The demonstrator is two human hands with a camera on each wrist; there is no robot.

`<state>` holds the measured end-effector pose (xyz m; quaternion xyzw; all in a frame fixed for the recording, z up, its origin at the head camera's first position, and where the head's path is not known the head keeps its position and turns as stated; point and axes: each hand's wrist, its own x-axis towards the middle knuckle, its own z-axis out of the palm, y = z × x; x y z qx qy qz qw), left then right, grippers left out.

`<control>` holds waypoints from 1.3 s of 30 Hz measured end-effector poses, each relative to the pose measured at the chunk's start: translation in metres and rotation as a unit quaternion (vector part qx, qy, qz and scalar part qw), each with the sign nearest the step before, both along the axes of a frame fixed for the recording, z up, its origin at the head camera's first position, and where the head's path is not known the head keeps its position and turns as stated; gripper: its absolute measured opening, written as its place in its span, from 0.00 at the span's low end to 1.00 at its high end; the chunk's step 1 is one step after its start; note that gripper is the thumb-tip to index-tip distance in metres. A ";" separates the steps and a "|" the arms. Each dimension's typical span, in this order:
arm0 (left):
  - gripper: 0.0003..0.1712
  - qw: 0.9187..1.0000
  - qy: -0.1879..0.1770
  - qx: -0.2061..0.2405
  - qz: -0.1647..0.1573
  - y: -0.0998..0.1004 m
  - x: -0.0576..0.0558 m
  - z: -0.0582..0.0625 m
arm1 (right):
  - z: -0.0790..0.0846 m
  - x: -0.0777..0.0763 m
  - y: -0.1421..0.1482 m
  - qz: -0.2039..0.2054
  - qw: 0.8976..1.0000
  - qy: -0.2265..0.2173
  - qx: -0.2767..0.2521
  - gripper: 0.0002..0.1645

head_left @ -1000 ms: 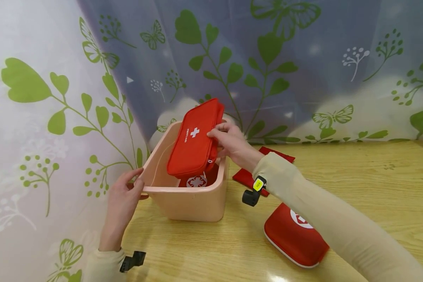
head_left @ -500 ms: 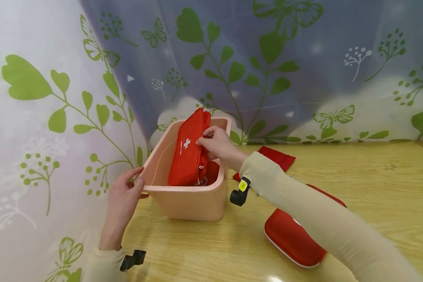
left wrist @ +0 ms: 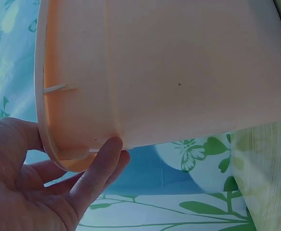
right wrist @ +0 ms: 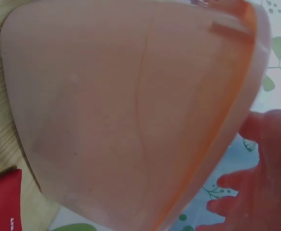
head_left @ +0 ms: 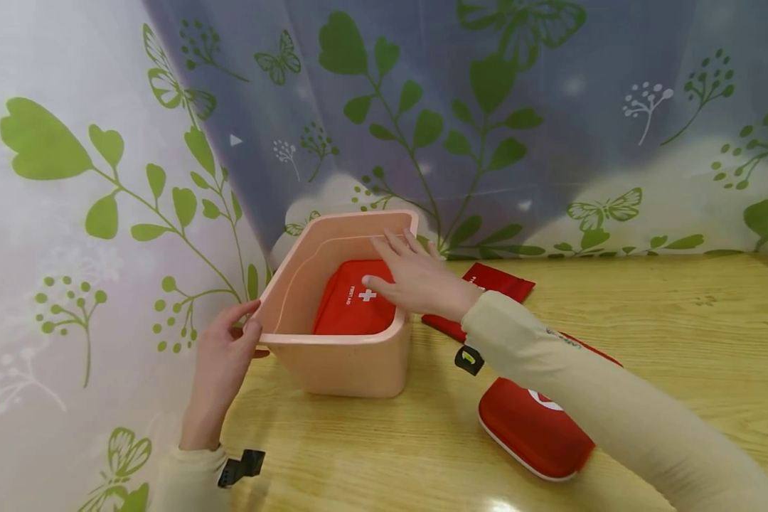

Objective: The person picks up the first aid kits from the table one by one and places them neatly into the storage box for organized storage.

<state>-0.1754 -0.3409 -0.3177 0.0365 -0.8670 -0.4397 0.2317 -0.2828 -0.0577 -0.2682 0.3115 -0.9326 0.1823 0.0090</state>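
A peach plastic bin (head_left: 342, 366) stands on the wooden table. My left hand (head_left: 220, 363) grips its near left corner; the left wrist view shows thumb and fingers (left wrist: 99, 166) around the rim. Inside the bin lies a red first aid pouch (head_left: 340, 313) with a white cross, partly hidden by my right hand (head_left: 419, 274). That hand is over the bin's right rim with its fingers spread, holding nothing. In the right wrist view its fingers (right wrist: 227, 180) show beside the rim.
To the right of the bin lies a flat red packet (head_left: 508, 281), partly behind the right wrist. Nearer, a red case (head_left: 531, 434) with white edging lies under the right forearm. A patterned cloth (head_left: 550, 142) hangs behind and to the left.
My right hand has lowered the red first aid pouch into the bin and let go of it, its fingers now spread. My left hand has stayed on the bin's corner.
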 end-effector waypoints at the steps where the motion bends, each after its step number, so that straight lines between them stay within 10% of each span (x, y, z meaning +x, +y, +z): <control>1: 0.21 1.000 0.001 -0.002 -0.001 0.000 0.000 0.000 | 0.000 0.001 0.002 0.004 1.000 -0.001 0.003 0.47; 39: 0.21 1.000 0.005 -0.007 0.005 0.002 -0.001 -0.002 | -0.014 0.017 0.080 -0.035 0.999 0.034 0.003 0.47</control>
